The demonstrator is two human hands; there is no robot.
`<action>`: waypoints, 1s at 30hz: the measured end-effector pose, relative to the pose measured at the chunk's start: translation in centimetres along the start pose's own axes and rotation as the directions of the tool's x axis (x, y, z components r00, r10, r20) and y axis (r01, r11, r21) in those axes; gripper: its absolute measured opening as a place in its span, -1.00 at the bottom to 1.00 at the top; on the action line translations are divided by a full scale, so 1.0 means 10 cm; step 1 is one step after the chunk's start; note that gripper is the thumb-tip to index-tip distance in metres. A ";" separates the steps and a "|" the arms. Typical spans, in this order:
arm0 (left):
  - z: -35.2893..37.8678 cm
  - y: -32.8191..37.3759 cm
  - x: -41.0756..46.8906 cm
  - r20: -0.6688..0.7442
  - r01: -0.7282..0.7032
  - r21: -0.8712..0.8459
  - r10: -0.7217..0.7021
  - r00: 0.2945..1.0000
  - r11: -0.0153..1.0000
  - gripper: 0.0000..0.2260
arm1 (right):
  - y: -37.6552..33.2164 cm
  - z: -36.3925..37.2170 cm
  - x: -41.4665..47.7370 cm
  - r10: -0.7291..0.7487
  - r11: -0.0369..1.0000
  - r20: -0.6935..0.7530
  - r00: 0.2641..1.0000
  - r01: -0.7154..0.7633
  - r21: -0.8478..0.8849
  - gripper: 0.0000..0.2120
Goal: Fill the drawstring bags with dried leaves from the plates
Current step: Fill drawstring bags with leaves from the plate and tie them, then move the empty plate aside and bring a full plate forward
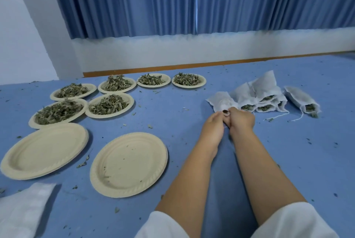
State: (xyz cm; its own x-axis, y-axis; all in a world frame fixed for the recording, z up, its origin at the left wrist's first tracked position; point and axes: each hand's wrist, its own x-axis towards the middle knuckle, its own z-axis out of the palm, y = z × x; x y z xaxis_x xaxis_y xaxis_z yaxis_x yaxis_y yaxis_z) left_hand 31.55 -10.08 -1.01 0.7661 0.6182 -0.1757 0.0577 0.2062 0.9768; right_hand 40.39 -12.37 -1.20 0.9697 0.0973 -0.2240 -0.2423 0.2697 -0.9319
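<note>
Here, a person's left hand (213, 123) and right hand (242, 120) meet, both pinching the mouth of a white drawstring bag (221, 101), which lies on the blue table (172, 116) just left of the pile of filled bags (264, 93). Six plates (132, 102) heaped with dried leaves (108, 104) sit well left of the pile. Two empty plates (128, 164) lie left of it and nearer the camera, and a lone filled bag (300, 98) lies just right of it.

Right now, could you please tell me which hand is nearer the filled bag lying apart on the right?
Right. The right hand sits left of the lone filled drawstring bag; the left hand is farther left, beside it.
</note>
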 end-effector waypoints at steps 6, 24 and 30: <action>0.04 -0.05 0.12 -0.053 0.053 -0.114 -0.060 0.997 0.992 -0.61 | 0.08 0.05 0.33 -0.042 0.998 -0.018 0.999 0.041 -0.054 -0.80; -0.15 0.09 -0.02 -0.099 -0.016 -0.062 0.010 0.995 0.998 -0.66 | 0.15 0.17 -0.14 -0.385 0.787 -0.019 0.923 0.318 -0.528 -0.46; -0.61 0.23 -0.20 -0.175 -0.102 0.073 0.114 0.978 0.992 -0.76 | 0.23 0.38 -0.68 -0.506 0.689 0.214 0.836 0.541 -0.482 -0.57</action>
State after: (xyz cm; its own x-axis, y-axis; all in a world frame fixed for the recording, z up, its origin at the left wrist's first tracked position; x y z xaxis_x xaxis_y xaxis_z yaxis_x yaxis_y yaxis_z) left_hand 26.29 -6.24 0.82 0.6436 0.7609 -0.0823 0.0258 0.0859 0.9960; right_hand 33.12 -8.72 -0.76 0.9265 0.1495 0.3454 0.3720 -0.2234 -0.9010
